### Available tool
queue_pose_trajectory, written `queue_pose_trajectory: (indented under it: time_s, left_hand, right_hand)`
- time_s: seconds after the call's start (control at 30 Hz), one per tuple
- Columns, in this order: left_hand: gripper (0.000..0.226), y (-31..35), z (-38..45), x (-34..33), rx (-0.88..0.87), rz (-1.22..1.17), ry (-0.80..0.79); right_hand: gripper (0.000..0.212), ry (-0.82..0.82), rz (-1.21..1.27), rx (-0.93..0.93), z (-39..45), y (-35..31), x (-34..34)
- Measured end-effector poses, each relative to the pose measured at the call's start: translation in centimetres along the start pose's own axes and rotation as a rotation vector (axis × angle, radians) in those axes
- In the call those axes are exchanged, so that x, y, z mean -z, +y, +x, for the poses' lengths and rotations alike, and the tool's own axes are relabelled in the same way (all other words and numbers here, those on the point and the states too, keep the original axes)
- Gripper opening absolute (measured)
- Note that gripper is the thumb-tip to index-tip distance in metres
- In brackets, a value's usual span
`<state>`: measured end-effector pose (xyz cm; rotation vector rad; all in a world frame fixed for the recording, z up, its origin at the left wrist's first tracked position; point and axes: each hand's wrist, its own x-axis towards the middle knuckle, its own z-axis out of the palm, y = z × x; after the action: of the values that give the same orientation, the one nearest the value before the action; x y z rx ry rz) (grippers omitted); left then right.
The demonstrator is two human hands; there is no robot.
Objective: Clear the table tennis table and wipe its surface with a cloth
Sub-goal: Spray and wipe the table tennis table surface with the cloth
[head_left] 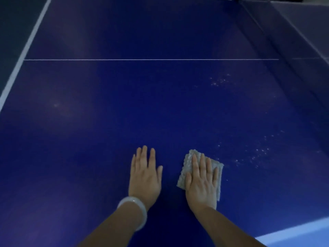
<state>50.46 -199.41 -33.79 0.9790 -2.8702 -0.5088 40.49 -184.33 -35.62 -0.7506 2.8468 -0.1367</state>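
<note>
Dim light; dark floor at upper left (paler patch at lower right).

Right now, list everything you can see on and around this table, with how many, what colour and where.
table tennis table: one, dark blue, fills the view
white lines: thin one across the far middle, wide one along the left edge
cloth: one, pale grey, folded, flat on the table near right
white specks: scattered, right of the cloth, more farther away
bangle: one, white, left wrist
left hand: flat on the bare table
right hand: flat, pressing on the cloth
</note>
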Motion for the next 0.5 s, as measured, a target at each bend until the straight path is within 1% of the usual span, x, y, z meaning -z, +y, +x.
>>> queue_pose_trajectory:
  time_s: [0.07, 0.13, 0.2, 0.23, 0.27, 0.33, 0.37, 0.4, 0.43, 0.47, 0.5]
  left_hand:
    - [0.066, 2.5, -1.1, -1.6, 0.061, 0.047, -0.023]
    - [0.067, 3.2, -1.6, -2.6, 0.097, 0.126, -0.028]
    - [0.067, 3.1, -1.6, -3.3, 0.106, 0.166, -0.021]
    - [0.067, 3.0, -1.6, -3.5, 0.105, 0.174, -0.021]
    - [0.067, 2.9, -1.5, -3.6, 0.103, 0.178, -0.021]
    - [0.067, 2.9, -1.5, -3.8, 0.099, 0.186, -0.013]
    - [0.067, 2.9, -1.5, -3.9, 0.1, 0.193, -0.009]
    - [0.067, 2.9, -1.5, -3.9, 0.104, 0.199, -0.005]
    - [0.066, 3.0, -1.5, -3.9, 0.106, 0.203, -0.001]
    - [0.066, 3.0, -1.5, -3.9, 0.106, 0.206, 0.002]
    - [0.066, 3.0, -1.5, -3.9, 0.104, 0.208, 0.004]
  right_hand:
    - [0.06, -0.004, -0.018, 0.126, 0.1, 1.5, 0.3]
    - [0.059, -0.012, -0.02, 0.246, -0.6, 4.1, 0.6]
    - [0.059, -0.007, -0.053, 0.276, -1.8, 8.3, 0.9]
    - [0.059, 0.003, -0.088, 0.232, -2.7, 10.9, 1.0]
    - [0.058, 0.017, -0.117, 0.145, -3.5, 13.6, 1.1]
    - [0.053, 0.033, -0.083, -0.156, -4.6, 17.2, 1.9]
    - [0.052, 0.051, -0.022, -0.323, -4.9, 17.9, 2.2]
    - [0.053, 0.073, 0.022, -0.452, -5.0, 17.8, 2.3]
    - [0.054, 0.078, 0.017, -0.52, -4.9, 17.0, 2.4]
    - [0.055, 0.077, -0.012, -0.51, -4.7, 15.6, 2.3]
    - [0.057, 0.071, -0.038, -0.437, -4.4, 13.9, 2.1]
